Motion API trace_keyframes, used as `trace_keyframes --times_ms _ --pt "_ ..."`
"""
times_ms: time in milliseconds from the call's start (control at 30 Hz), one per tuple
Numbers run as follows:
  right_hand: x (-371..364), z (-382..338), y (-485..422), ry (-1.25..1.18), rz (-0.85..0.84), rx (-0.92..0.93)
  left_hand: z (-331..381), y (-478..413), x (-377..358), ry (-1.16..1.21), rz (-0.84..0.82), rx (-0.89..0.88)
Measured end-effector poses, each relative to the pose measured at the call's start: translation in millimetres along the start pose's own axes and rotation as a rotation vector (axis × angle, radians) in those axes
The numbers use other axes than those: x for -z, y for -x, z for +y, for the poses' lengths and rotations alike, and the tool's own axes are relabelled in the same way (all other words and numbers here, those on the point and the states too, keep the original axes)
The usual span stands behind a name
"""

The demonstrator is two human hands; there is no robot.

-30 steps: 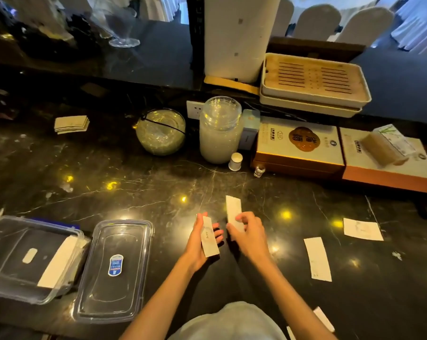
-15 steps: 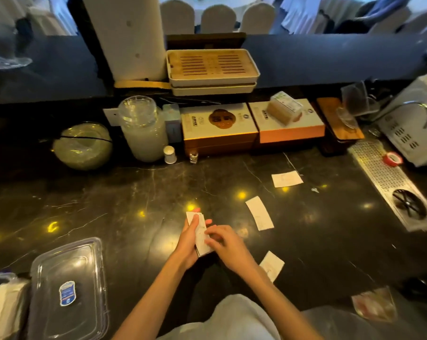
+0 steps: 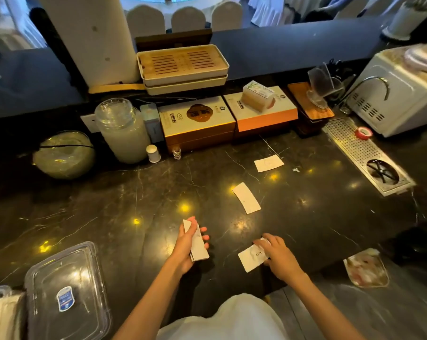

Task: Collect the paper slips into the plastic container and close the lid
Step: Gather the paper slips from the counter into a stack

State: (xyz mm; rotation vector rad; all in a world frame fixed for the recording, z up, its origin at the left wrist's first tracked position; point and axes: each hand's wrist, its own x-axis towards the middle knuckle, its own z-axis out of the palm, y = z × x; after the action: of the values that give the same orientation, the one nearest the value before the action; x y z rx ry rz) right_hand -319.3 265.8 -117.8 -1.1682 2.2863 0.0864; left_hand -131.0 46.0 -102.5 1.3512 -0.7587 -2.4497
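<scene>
My left hand (image 3: 186, 244) grips a small stack of white paper slips (image 3: 198, 244) above the dark marble counter. To its right, my right hand (image 3: 277, 255) rests its fingers on another slip (image 3: 251, 258) that lies near the counter's front edge. Two more slips lie loose on the counter: one (image 3: 246, 198) in the middle and one (image 3: 268, 163) farther back. The clear lid (image 3: 67, 294) lies flat at the bottom left. Beside it, at the frame's left edge, is part of the plastic container (image 3: 0, 312) with white paper inside.
Along the back stand a round glass bowl (image 3: 64, 154), a tall glass jar (image 3: 123, 130), two boxed sets (image 3: 228, 119) and stacked trays (image 3: 183, 67). A metal drip grate (image 3: 369, 158) with red tape (image 3: 364, 133) and a white machine (image 3: 398, 94) sit at the right.
My right hand left the stack and moved right onto a slip near the front edge. The left hand keeps the stack. The view has swung to the right.
</scene>
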Motion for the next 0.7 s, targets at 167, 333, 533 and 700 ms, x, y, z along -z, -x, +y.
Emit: trace_keyframes --times_ms 167,333,533,700 --pt "10 -5 11 -0.140 0.123 -0.217 -5 -2 -11 -0.034 -0.007 -0.013" --pt "47 -56 15 -0.718 0.220 -0.263 -8 -9 -51 -0.028 -0.036 -0.049" --pt "73 -111 2 -0.651 0.219 -0.198 -4 -2 -86 0.075 -0.203 0.142" --pt "79 -103 -8 -0.644 0.128 -0.145 0 -9 -91 -0.058 -0.111 -0.055"
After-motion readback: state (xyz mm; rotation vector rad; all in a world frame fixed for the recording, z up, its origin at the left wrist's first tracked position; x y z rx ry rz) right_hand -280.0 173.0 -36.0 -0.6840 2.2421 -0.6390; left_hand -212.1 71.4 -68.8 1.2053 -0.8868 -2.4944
